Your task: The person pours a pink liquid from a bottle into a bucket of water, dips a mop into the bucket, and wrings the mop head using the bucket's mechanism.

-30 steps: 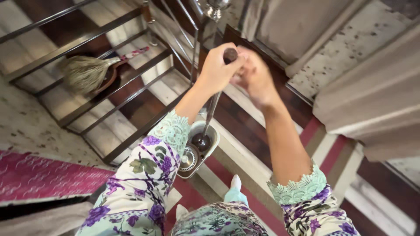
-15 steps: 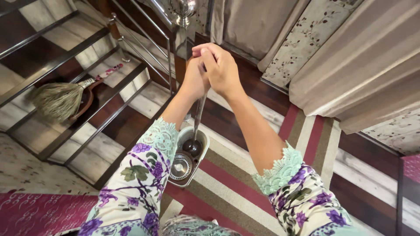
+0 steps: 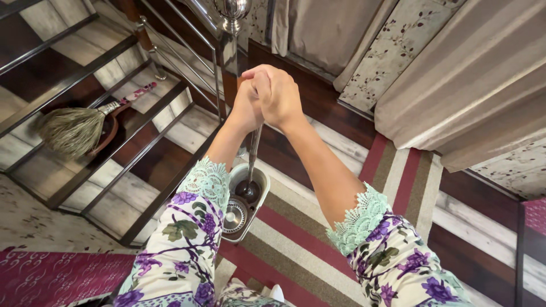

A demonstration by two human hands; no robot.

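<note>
The left hand (image 3: 245,108) and right hand (image 3: 278,95) clasp the top of the mop handle (image 3: 253,149); it runs straight down into the bucket (image 3: 245,200) at the striped rug's (image 3: 296,239) edge.

left hand (image 3: 245,108) | right hand (image 3: 278,96) | both raised, grips clasped together

Bright, even daylight, soft shadows, glare on the steel railing post (image 3: 230,23), wide-angle stretching at edges.

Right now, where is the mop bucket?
In the head view, the mop bucket sits on the striped rug beside the stair railing, below both hands clasping the mop handle.
</note>
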